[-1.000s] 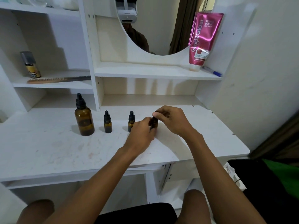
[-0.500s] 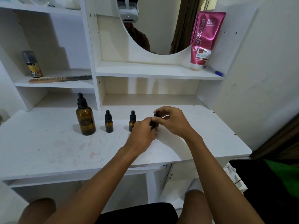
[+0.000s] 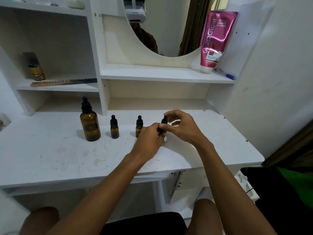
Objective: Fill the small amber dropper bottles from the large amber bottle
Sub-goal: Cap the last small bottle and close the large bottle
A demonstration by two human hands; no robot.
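held dropper bottle [image 3: 163, 124]: upright near the middle of the desk top [image 3: 50, 158], towards its back edge, between the two hands; only its black cap and a bit of the neck show.
left hand [image 3: 149, 139]: fingers curled round the lower body of the held dropper bottle and covering it.
right hand [image 3: 183, 128]: thumb and fingertips pinching the black dropper cap from the right, the other fingers arched loosely above it.
large amber bottle [image 3: 90, 123]: upright and capped, left end of the row, nearer the back edge than the front.
middle small bottle [image 3: 139, 125]: capped, just left of the left hand's knuckles; cannot tell whether they touch.
left small bottle [image 3: 114, 128]: capped, between the large amber bottle and the middle small bottle, apart from both.
upper shelves: pink tube [image 3: 215, 41] and pen [image 3: 225, 74] at the right end; spray can [image 3: 34, 67] and comb [image 3: 62, 82] on the left.
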